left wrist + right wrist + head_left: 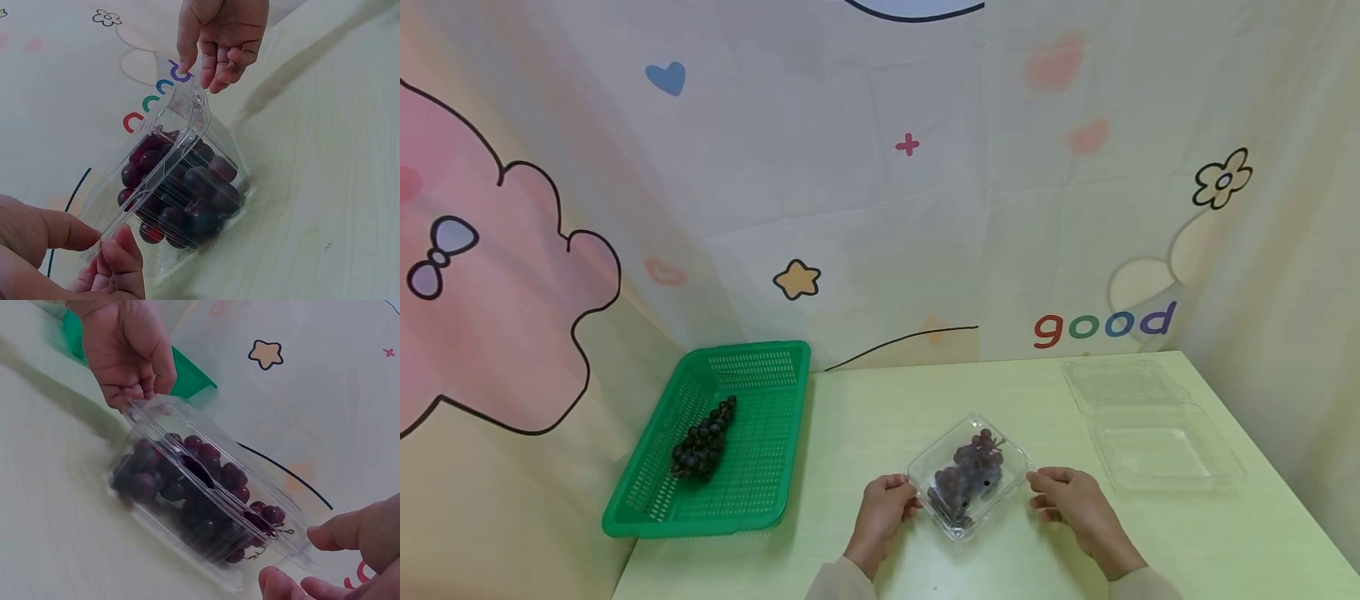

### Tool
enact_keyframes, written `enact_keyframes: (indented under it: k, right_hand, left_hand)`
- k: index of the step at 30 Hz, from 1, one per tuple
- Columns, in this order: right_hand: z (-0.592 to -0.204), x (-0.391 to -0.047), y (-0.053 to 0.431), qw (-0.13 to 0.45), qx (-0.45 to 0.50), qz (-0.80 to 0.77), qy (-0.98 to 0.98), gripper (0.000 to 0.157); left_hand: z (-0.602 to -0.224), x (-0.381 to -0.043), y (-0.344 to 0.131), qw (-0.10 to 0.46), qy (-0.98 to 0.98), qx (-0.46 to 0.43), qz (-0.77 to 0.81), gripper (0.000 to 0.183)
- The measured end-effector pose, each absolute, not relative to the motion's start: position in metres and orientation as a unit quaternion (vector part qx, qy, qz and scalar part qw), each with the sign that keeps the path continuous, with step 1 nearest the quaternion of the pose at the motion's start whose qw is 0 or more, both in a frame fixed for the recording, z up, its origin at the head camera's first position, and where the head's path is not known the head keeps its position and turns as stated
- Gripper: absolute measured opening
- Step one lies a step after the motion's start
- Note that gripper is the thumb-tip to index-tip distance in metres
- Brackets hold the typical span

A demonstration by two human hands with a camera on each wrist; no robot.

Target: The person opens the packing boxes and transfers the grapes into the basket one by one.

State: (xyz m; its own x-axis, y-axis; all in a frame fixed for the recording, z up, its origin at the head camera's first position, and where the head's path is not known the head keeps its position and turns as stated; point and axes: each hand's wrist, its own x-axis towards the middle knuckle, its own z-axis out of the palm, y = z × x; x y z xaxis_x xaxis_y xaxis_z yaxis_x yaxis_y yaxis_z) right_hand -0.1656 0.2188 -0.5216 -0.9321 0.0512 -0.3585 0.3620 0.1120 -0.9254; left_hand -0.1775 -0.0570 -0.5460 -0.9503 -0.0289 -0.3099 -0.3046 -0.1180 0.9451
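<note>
A clear plastic clamshell box [936, 467] with a bunch of dark grapes [967, 477] inside is at the front middle of the table, its lid down over the fruit. At the box's left corner, my left hand [882, 510] pinches the rim between thumb and fingers, as the left wrist view [69, 250] confirms. My right hand [1078, 504] is at the opposite corner. Its thumb [337, 532] lies close to the rim, while the fingers stay apart from the thumb below; whether the thumb touches is unclear.
On the left stands a green plastic basket [767, 475] holding another dark grape bunch [702, 442]. An open clear clamshell box [1157, 446] lies at the right of the pale table [865, 417]. A printed curtain [850, 192] hangs behind.
</note>
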Motion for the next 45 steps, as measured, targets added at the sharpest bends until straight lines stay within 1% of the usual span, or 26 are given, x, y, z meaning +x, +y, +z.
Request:
enact_keyframes:
  k: [17, 29, 36, 45]
  right_hand:
    - [-0.520, -0.173, 0.233, 0.110, 0.126, -0.646, 0.744, 0.047]
    - [-0.523, -0.175, 0.232, 0.123, 0.119, -0.652, 0.739, 0.038]
    - [-0.523, -0.175, 0.230, 0.133, 0.105, -0.645, 0.746, 0.037]
    - [-0.524, -0.174, 0.228, 0.146, 0.097, -0.641, 0.747, 0.037]
  left_hand:
    - [-0.547, -0.185, -0.065, 0.100, 0.680, -0.122, 0.716, 0.014]
    - [-0.540, -0.189, -0.069, 0.104, 0.693, -0.123, 0.703, 0.016]
    - [-0.541, -0.191, -0.072, 0.101, 0.699, -0.117, 0.698, 0.015]
    - [-0.541, -0.193, -0.074, 0.097, 0.709, -0.106, 0.690, 0.021]
